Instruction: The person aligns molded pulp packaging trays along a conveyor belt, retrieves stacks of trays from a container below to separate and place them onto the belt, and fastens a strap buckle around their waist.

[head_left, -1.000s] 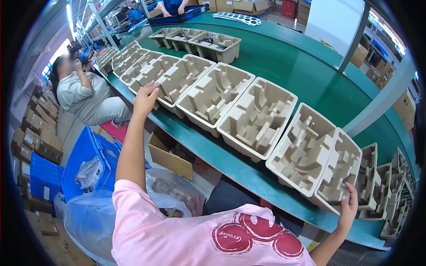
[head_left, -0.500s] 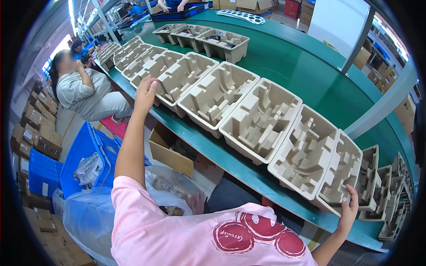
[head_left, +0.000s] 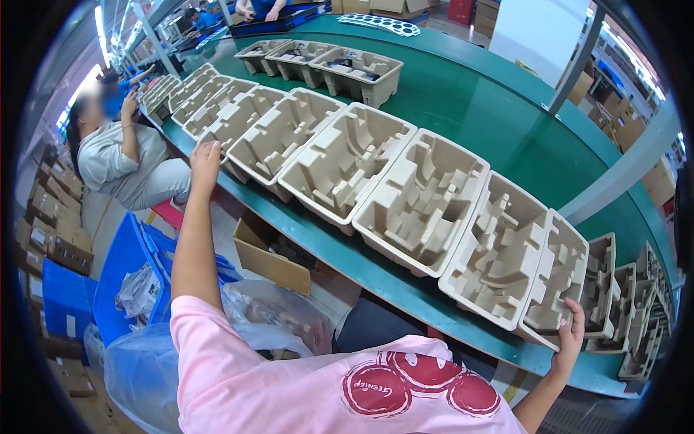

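A row of beige molded pulp trays (head_left: 419, 202) runs along the near edge of the green table, rims side by side, their shaped hollows facing up. My left hand (head_left: 205, 168) is at the near side of a tray (head_left: 249, 119) toward the left of the row, fingers extended and close to its corner. Whether they touch it I cannot tell. On the right, my right hand (head_left: 570, 334) grips the near rim of a tilted pulp tray (head_left: 557, 278), which leans beside the neighbouring tray (head_left: 499, 249).
Behind the row stand several pulp trays holding dark parts (head_left: 354, 69). More trays (head_left: 622, 304) lean together at the right. Below the table edge are a cardboard box (head_left: 271, 257), a blue bin (head_left: 134, 267) and plastic bags (head_left: 163, 365). A seated person (head_left: 126, 155) is at the left.
My left hand has moved left and slightly down along the row. My right hand stays at the same tray. The view has shifted slightly; the seated person's arm has moved.
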Motion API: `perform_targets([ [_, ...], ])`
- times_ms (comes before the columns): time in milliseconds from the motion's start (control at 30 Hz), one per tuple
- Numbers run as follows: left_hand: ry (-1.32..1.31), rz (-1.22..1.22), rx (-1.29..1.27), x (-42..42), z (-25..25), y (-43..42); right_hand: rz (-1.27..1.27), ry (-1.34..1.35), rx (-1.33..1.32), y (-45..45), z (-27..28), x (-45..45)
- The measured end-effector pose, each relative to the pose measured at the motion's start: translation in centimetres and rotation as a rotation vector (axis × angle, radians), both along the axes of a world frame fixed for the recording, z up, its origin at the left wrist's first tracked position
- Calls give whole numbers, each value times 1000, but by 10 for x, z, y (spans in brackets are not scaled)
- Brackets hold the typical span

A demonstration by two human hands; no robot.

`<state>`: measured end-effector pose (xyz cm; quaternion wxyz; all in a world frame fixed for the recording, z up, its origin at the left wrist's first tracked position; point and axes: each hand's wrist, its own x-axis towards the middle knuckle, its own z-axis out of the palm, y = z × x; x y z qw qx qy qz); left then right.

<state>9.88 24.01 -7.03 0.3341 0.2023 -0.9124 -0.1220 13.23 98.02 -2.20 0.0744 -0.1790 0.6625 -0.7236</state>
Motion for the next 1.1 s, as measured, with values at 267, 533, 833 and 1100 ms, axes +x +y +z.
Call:
perform_targets([
  [267, -41, -74, 24, 6, 13, 11, -41, 21, 23, 3, -1, -4],
  [533, -86, -53, 30, 14, 17, 11, 106, 51, -21, -27, 21, 2],
  [833, 143, -4, 75, 19, -10, 25, 135, 72, -6, -24, 23, 0],
  [1100, 240, -2, 9, 65, -1, 71, -5, 35, 55, 4, 0, -1],
])
